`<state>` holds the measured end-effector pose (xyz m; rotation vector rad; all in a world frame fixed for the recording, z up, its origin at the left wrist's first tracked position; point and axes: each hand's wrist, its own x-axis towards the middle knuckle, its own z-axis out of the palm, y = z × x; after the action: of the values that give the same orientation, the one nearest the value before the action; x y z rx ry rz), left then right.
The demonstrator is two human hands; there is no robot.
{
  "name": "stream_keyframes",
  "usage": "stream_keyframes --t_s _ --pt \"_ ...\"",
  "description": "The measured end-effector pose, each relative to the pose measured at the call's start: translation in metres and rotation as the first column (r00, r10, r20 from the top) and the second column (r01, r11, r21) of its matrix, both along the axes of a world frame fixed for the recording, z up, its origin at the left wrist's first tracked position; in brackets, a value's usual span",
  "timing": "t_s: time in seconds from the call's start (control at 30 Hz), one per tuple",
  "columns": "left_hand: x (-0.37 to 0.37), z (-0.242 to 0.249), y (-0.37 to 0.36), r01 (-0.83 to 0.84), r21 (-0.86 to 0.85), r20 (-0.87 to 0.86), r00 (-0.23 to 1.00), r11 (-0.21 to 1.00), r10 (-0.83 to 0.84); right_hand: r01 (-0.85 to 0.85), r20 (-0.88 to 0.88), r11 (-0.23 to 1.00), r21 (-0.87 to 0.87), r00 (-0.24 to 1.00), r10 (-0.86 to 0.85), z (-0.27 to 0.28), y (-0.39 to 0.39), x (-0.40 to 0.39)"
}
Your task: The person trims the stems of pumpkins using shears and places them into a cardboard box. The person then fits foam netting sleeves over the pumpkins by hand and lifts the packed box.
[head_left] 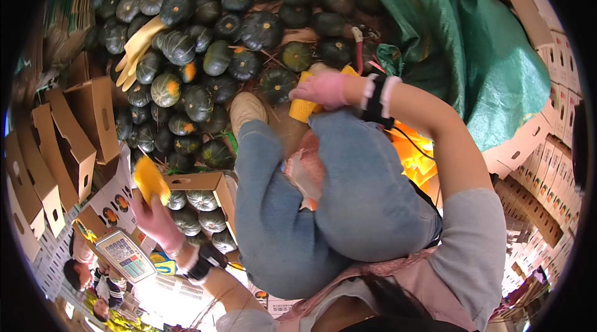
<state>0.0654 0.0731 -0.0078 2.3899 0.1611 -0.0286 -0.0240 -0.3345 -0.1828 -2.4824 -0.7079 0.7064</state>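
Observation:
My left hand (157, 223), in a pink glove, is raised at the lower left beside an open carton. Its fingers are closed on a yellow foam net sleeve (151, 181) that sticks up above them. Out past my knee, my right hand (321, 89), also gloved in pink, grips another yellow foam net (301, 110), part of which shows behind the fingers. Just beyond this hand lie dark green squashes (277, 85). The carton (222, 198) near my left hand holds several squashes (201, 200). More yellow foam nets (412, 152) are bunched beside my right thigh.
A pale yellow rubber glove (140, 49) lies on the squash pile. Green sheeting (460, 52) covers the right side. Brown cartons (93, 117) and a digital scale (125, 256) stand at left. Other people (99, 285) are at the lower left. Stacked printed boxes (547, 176) line the right.

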Motion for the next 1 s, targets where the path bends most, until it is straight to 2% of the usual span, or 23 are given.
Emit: stream_keyframes --t_s 0.1,0.17,0.2,0.27,0.4,0.43,0.5,0.53,0.57,0.6,0.63,0.67,0.7,0.73,0.77,0.83,0.9,0.97,1.0 --pt "-0.050 0.012 0.010 0.029 -0.132 -0.038 0.999 0.991 -0.034 0.130 -0.095 0.933 -0.337 0.981 -0.171 -0.002 0.002 0.013" --pt "-0.082 0.025 0.019 -0.022 -0.131 -0.138 0.990 0.991 0.004 0.083 -0.209 0.921 -0.380 0.962 -0.173 0.000 0.006 0.023" --pt "-0.098 0.033 0.023 -0.018 -0.097 -0.131 0.991 0.995 0.005 0.056 -0.264 0.916 -0.397 0.949 -0.173 0.002 0.008 0.025" --pt "-0.127 0.045 0.039 -0.034 -0.009 -0.121 0.992 0.999 0.033 0.012 -0.287 0.899 -0.438 0.946 -0.153 -0.001 0.012 0.024" --pt "-0.167 0.090 0.041 -0.189 -0.056 -0.060 0.981 0.980 0.185 0.039 -0.250 0.911 -0.412 0.956 -0.154 0.023 0.004 0.018" --pt "-0.171 0.104 0.042 -0.185 -0.010 0.032 0.982 0.983 0.185 0.054 -0.244 0.916 -0.397 0.956 -0.162 0.027 0.002 0.015" --pt "-0.182 0.125 0.045 -0.203 0.062 0.217 0.958 0.977 0.185 0.200 -0.063 0.917 -0.345 0.970 -0.235 0.044 -0.010 0.002" --pt "-0.191 0.132 0.061 -0.197 0.090 0.290 0.943 0.976 0.163 0.336 0.101 0.897 -0.287 0.942 -0.320 0.058 -0.016 -0.009" --pt "-0.198 0.138 0.052 -0.204 0.006 0.414 0.892 0.979 0.184 0.446 0.252 0.871 -0.203 0.884 -0.394 0.075 -0.021 -0.019" --pt "-0.205 0.144 0.042 -0.180 -0.063 0.459 0.868 0.982 0.188 0.588 0.225 0.803 -0.102 0.800 -0.557 0.084 -0.024 -0.023" --pt "-0.211 0.149 0.030 -0.150 -0.124 0.503 0.843 0.981 0.193 0.710 0.162 0.692 0.130 0.673 -0.722 0.091 -0.028 -0.029" --pt "-0.220 0.151 0.015 -0.155 -0.210 0.502 0.830 0.965 0.242 0.769 0.030 0.579 0.272 0.594 -0.804 0.130 -0.027 -0.035" --pt "-0.229 0.156 -0.005 -0.125 -0.298 0.425 0.870 0.946 0.249 0.818 -0.116 0.431 0.382 0.504 -0.856 0.175 -0.027 -0.048" --pt "-0.236 0.153 -0.021 -0.101 -0.318 0.421 0.876 0.943 0.236 0.707 -0.280 0.274 0.652 0.561 -0.779 0.190 -0.020 -0.060" --pt "-0.241 0.149 -0.036 -0.072 -0.341 0.413 0.884 0.937 0.219 0.556 -0.396 0.045 0.830 0.643 -0.656 0.205 -0.011 -0.070" --pt "-0.243 0.137 -0.068 0.058 -0.363 0.511 0.847 0.930 0.147 0.423 -0.506 -0.277 0.862 0.739 -0.446 0.275 0.033 -0.112" --pt "-0.257 0.154 -0.108 0.014 -0.320 0.449 0.883 0.947 0.138 0.411 -0.331 0.068 0.909 0.812 -0.481 0.305 0.063 -0.152" --pt "-0.269 0.161 -0.134 0.076 -0.531 0.442 0.875 0.844 0.199 0.351 -0.169 0.425 0.835 0.897 -0.408 0.317 0.087 -0.183" --pt "-0.275 0.165 -0.141 0.068 -0.563 0.442 0.867 0.824 0.230 0.411 -0.246 0.429 0.804 0.888 -0.389 0.319 0.097 -0.195"
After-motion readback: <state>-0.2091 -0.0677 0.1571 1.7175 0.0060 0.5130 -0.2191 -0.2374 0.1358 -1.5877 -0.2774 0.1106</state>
